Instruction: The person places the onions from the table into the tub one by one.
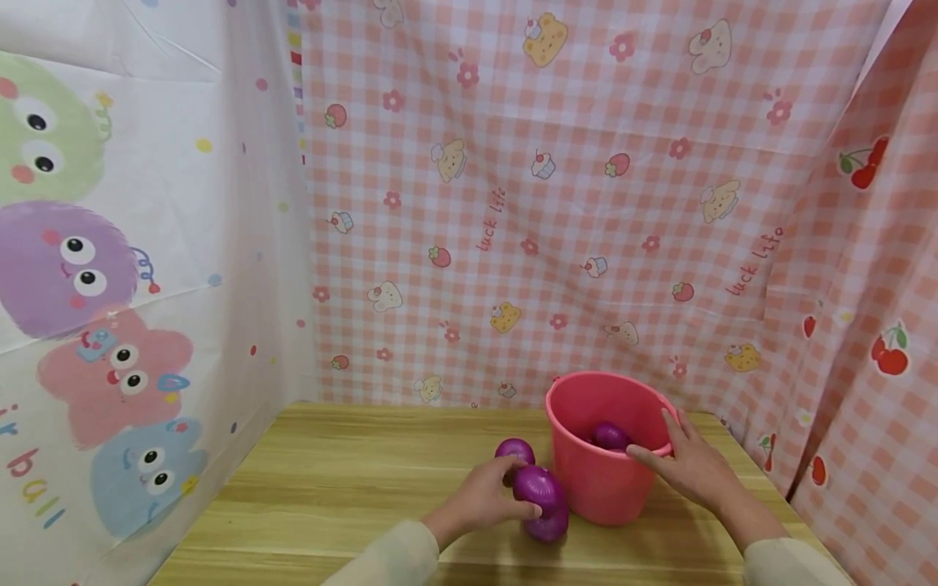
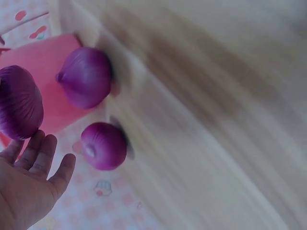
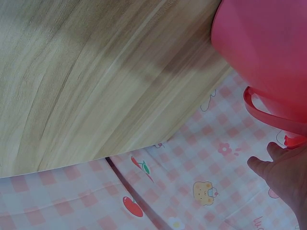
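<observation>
A purple onion [image 1: 540, 486] is pinched between the thumb and fingers of my left hand [image 1: 487, 492], beside the pink bucket [image 1: 604, 488]. That held onion [image 2: 20, 103] shows at the left edge of the left wrist view, its underside above the fingertips. Two more onions rest on the table close by: one onion [image 1: 550, 526] just in front of the held one, another onion [image 1: 515, 449] behind it. Inside the bucket lies an onion [image 1: 611, 436], partly hidden by the near wall. My right hand [image 1: 692, 468] grips the bucket's right rim, thumb at the near side.
The wooden table [image 1: 352, 488] ends against a pink checked cloth [image 1: 513, 203] at the back. Patterned cloths also hang at both sides. Along the bucket's outer side hangs its pink handle [image 3: 271, 116], close to the right hand's fingers.
</observation>
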`<action>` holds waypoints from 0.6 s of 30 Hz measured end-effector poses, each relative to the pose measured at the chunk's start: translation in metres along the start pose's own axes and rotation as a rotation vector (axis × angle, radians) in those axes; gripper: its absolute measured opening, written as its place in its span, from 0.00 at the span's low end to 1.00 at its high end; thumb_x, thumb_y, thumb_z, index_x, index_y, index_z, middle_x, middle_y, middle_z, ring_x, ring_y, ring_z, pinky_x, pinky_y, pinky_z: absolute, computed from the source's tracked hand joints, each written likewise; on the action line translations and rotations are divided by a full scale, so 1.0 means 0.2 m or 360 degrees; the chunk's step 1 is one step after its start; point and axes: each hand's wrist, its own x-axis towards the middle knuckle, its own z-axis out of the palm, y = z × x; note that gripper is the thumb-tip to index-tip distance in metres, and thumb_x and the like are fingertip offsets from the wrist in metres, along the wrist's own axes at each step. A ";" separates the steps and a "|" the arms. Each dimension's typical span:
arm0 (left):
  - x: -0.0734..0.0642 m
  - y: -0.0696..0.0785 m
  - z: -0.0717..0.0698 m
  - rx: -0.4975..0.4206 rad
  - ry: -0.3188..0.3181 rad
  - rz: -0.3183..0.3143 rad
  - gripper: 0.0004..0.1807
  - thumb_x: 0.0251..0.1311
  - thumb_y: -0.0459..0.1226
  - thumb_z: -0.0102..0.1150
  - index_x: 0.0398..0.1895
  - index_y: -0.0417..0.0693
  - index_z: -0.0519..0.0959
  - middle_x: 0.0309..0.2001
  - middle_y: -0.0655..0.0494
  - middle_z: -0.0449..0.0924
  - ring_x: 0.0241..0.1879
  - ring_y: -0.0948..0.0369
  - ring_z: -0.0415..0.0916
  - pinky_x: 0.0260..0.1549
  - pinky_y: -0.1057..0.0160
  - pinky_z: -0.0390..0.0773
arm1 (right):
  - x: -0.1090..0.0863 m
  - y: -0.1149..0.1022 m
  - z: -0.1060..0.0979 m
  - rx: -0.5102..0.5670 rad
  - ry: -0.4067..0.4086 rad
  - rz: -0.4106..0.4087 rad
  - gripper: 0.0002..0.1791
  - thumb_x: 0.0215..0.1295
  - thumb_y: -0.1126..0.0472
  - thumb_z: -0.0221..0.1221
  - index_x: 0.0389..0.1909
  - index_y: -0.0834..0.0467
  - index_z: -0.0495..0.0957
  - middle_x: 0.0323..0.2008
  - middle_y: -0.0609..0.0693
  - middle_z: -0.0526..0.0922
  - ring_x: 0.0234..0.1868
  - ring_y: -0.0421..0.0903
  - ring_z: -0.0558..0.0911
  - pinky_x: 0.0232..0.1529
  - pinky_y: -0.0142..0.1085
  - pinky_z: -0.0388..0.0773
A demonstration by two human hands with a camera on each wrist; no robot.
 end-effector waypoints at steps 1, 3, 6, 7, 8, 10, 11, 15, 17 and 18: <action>0.01 0.00 -0.01 -0.0028 0.0008 0.0008 0.31 0.48 0.46 0.77 0.55 0.46 0.77 0.44 0.60 0.80 0.44 0.63 0.76 0.44 0.63 0.78 | 0.00 0.00 0.00 0.0001 0.0000 -0.0001 0.60 0.65 0.26 0.47 0.77 0.66 0.36 0.73 0.77 0.37 0.64 0.84 0.55 0.54 0.73 0.63; 0.02 0.01 -0.04 -0.0084 0.0022 0.0011 0.30 0.49 0.45 0.76 0.55 0.47 0.77 0.43 0.61 0.80 0.43 0.62 0.77 0.43 0.64 0.78 | 0.00 0.00 0.00 0.0006 0.0001 0.0001 0.60 0.65 0.25 0.47 0.77 0.66 0.36 0.73 0.76 0.37 0.64 0.84 0.55 0.55 0.73 0.63; 0.05 0.01 -0.07 -0.0131 0.0055 -0.0003 0.31 0.51 0.45 0.76 0.57 0.46 0.76 0.44 0.59 0.80 0.44 0.60 0.78 0.42 0.64 0.80 | 0.00 0.00 0.01 0.0018 0.0000 0.0008 0.60 0.64 0.25 0.47 0.77 0.65 0.36 0.74 0.76 0.36 0.64 0.84 0.54 0.55 0.74 0.62; 0.06 0.02 -0.09 -0.0132 0.0069 -0.0022 0.32 0.51 0.45 0.75 0.58 0.45 0.76 0.45 0.58 0.80 0.44 0.59 0.78 0.42 0.63 0.80 | 0.01 0.00 0.01 0.0022 -0.0001 0.0010 0.60 0.64 0.25 0.47 0.77 0.65 0.36 0.74 0.76 0.36 0.64 0.84 0.54 0.55 0.74 0.62; 0.07 0.02 -0.10 -0.0134 0.0082 -0.0043 0.33 0.52 0.46 0.75 0.59 0.44 0.76 0.45 0.57 0.80 0.45 0.59 0.78 0.43 0.62 0.81 | 0.01 0.00 0.01 0.0028 -0.0002 0.0014 0.61 0.64 0.24 0.47 0.78 0.65 0.36 0.74 0.75 0.36 0.65 0.84 0.54 0.55 0.74 0.62; 0.09 0.03 -0.13 -0.0131 0.0111 -0.0072 0.34 0.52 0.47 0.74 0.60 0.43 0.74 0.47 0.55 0.80 0.46 0.58 0.78 0.44 0.59 0.81 | 0.01 0.01 0.01 0.0032 -0.0005 0.0015 0.61 0.64 0.24 0.47 0.78 0.65 0.36 0.74 0.75 0.36 0.65 0.84 0.54 0.54 0.74 0.62; 0.10 0.03 -0.14 -0.0125 0.0128 -0.0078 0.35 0.52 0.48 0.74 0.61 0.43 0.74 0.47 0.54 0.80 0.47 0.57 0.78 0.45 0.58 0.80 | 0.01 0.01 0.01 0.0033 -0.0007 0.0016 0.61 0.64 0.24 0.47 0.78 0.65 0.36 0.74 0.75 0.36 0.64 0.84 0.54 0.54 0.74 0.62; 0.15 0.06 -0.19 -0.0145 0.0186 -0.0053 0.34 0.54 0.48 0.73 0.61 0.45 0.73 0.48 0.54 0.79 0.48 0.57 0.75 0.47 0.54 0.79 | 0.01 0.01 0.01 0.0034 -0.0009 0.0015 0.61 0.64 0.24 0.47 0.78 0.65 0.36 0.74 0.75 0.36 0.64 0.84 0.54 0.54 0.74 0.63; 0.17 0.08 -0.21 -0.0157 0.0215 -0.0035 0.34 0.54 0.48 0.72 0.62 0.44 0.73 0.48 0.53 0.78 0.49 0.56 0.75 0.47 0.53 0.78 | 0.01 0.01 0.01 0.0031 -0.0008 0.0014 0.60 0.64 0.25 0.47 0.78 0.65 0.36 0.74 0.75 0.36 0.64 0.84 0.55 0.54 0.74 0.63; 0.18 0.09 -0.23 -0.0162 0.0227 -0.0029 0.34 0.54 0.47 0.72 0.62 0.44 0.73 0.48 0.53 0.78 0.49 0.56 0.75 0.47 0.53 0.78 | 0.01 0.01 0.01 0.0031 -0.0007 0.0015 0.60 0.64 0.25 0.47 0.78 0.65 0.36 0.74 0.75 0.36 0.64 0.83 0.55 0.54 0.73 0.63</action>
